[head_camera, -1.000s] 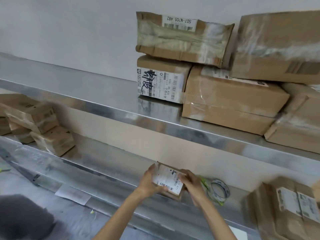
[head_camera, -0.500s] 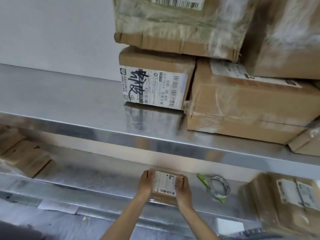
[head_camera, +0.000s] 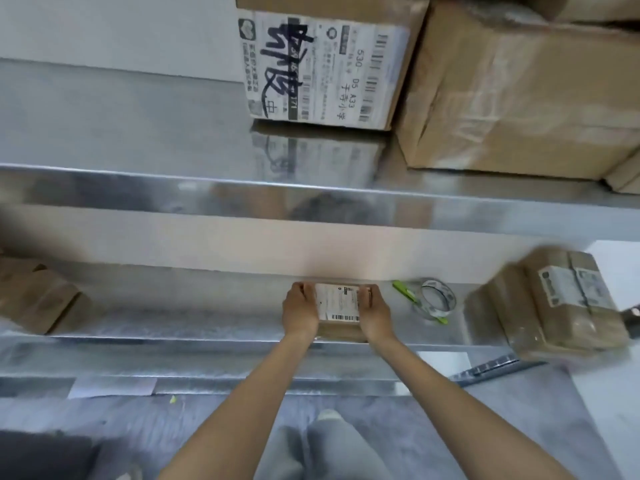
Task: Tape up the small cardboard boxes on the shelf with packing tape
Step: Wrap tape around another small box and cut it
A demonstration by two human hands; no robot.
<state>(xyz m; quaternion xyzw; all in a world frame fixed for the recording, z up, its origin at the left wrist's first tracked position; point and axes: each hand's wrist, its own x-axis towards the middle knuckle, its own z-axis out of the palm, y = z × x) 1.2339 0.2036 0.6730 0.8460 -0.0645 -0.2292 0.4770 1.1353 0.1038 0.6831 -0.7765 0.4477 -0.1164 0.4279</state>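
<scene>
A small cardboard box (head_camera: 341, 306) with a white shipping label on top sits on the lower metal shelf (head_camera: 194, 320). My left hand (head_camera: 300, 311) grips its left side, fingers curled over the top edge. My right hand (head_camera: 375, 313) grips its right side the same way. A roll of clear packing tape (head_camera: 437, 300) lies on the shelf just right of the box, with a green cutter (head_camera: 405, 289) beside it.
A taped box with labels (head_camera: 554, 306) stands at the right end of the lower shelf, small brown boxes (head_camera: 38, 299) at the left. The upper shelf (head_camera: 138, 140) carries a labelled box (head_camera: 322, 67) and bigger cartons (head_camera: 519, 95). My grey trouser legs (head_camera: 325, 445) show below.
The box has come down from a tilted hold to lie flat on the lower shelf, both hands staying on its sides. The camera has tipped downward and closer.
</scene>
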